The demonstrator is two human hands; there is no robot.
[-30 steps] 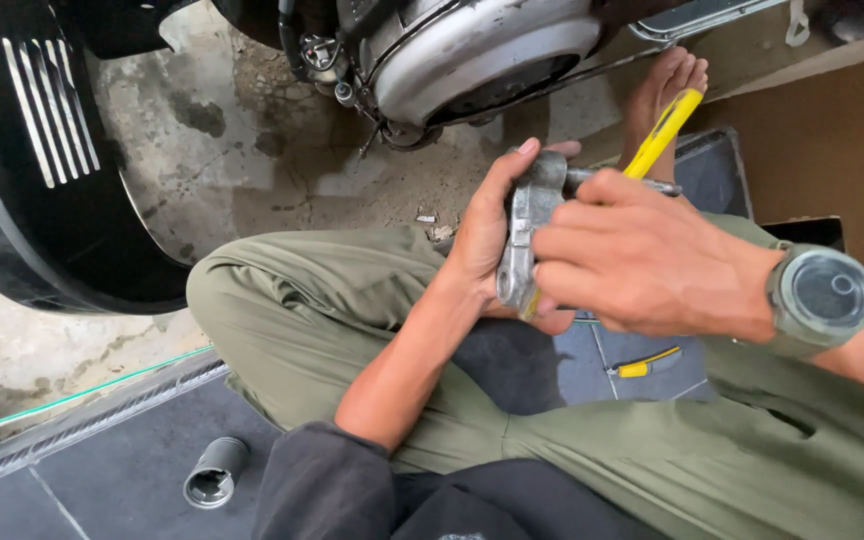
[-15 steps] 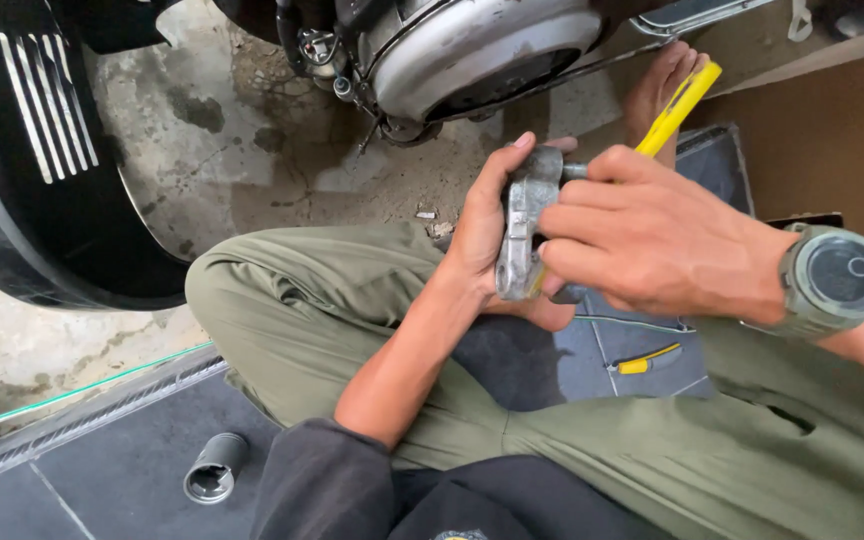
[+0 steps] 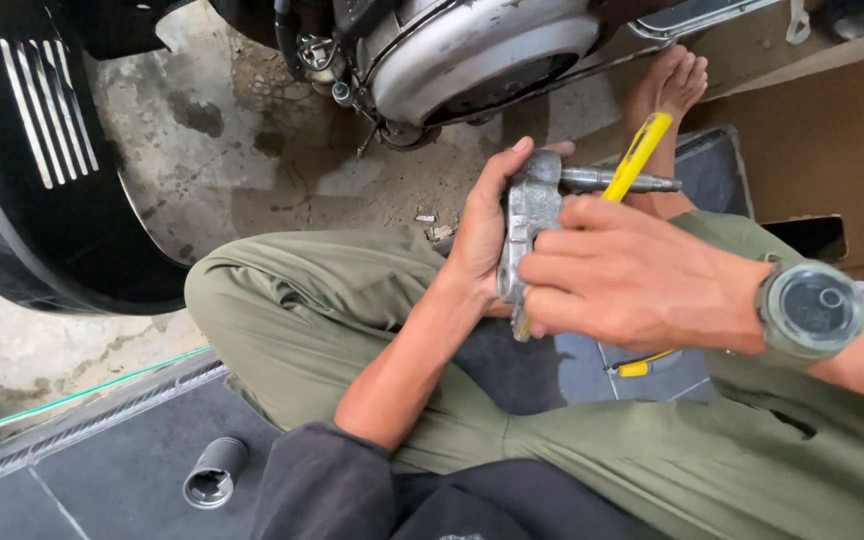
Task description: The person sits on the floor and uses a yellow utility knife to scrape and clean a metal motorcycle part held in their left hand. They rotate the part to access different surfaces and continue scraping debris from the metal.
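My left hand (image 3: 480,232) grips a grey metal part (image 3: 530,210) with a short shaft sticking out to the right, held upright above my crossed legs. My right hand (image 3: 634,272), with a round watch (image 3: 812,306) on the wrist, is closed around a yellow-handled tool (image 3: 639,153) pressed against the face of the part. The tool's handle slants up and to the right past the shaft; its tip shows just below the part.
A silver scooter engine casing (image 3: 472,50) and black body panel (image 3: 22,160) stand ahead on stained concrete. A grey socket (image 3: 212,472) lies on dark floor tiles at lower left. Another yellow-handled tool (image 3: 642,364) lies beside my leg. My bare foot (image 3: 667,92) rests near brown cardboard (image 3: 822,140).
My right hand has shifted slightly down along the metal part, and the yellow handle now tilts a little lower. The left hand keeps the same hold.
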